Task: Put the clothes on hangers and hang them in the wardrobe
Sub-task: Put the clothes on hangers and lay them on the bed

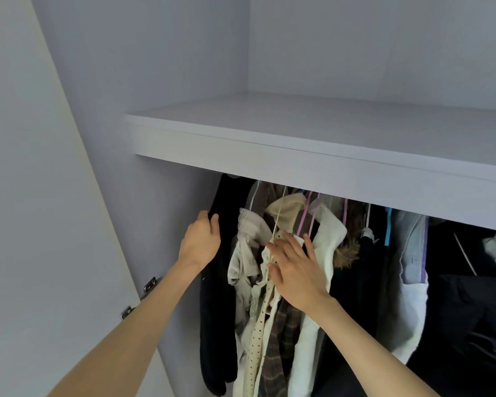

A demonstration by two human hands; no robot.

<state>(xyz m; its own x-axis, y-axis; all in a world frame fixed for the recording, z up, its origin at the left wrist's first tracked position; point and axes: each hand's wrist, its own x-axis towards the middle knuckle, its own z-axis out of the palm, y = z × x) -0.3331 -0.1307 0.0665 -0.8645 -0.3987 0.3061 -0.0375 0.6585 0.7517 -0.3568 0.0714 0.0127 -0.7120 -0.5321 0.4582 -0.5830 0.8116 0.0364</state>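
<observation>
Inside the white wardrobe (166,224) several garments hang tightly below a shelf. My left hand (201,239) grips the edge of a black garment (216,310) at the far left of the row. My right hand (294,267) lies flat, fingers spread, against the cream and beige clothes (249,253), beside a white garment (330,239). Pink hangers (305,216) and a blue hanger (387,227) poke up among the clothes. The rail itself is hidden behind the shelf front.
A broad white shelf (312,156) juts out above the clothes. The open wardrobe door (40,224) with metal hinges (151,283) stands at the left. Dark clothes (470,310) fill the right side.
</observation>
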